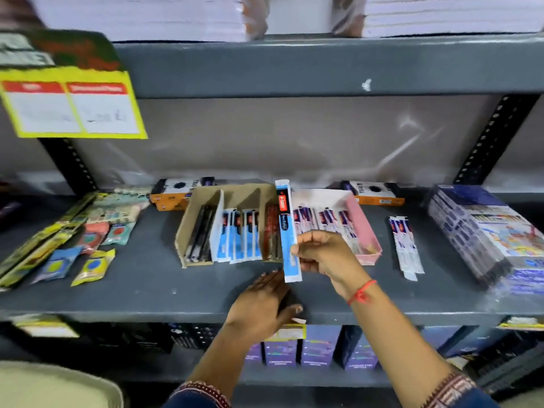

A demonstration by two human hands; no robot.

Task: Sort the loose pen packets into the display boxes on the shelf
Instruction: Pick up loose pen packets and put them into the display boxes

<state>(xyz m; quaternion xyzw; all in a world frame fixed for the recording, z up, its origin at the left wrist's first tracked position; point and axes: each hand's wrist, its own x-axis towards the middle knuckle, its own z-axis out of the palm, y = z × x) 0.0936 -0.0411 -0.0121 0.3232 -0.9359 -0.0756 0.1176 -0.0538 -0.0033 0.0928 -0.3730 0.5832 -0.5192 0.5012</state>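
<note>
Now | shelf mid-frame | brown display box centre, blue slot part-filled | right hand grip pinched on upright blue pen packet | left hand loose, empty | advice: match blue slot, slide in end-first.

— Looks like a stationery shop?
— Clearly retail: grey metal shelf stocked with packaged pens in a cardboard display box and a pink display box.
— Anything else?
— Yellow price tag hanging at upper left, wrapped paper reams stacked above, boxed goods lined up below.
</note>
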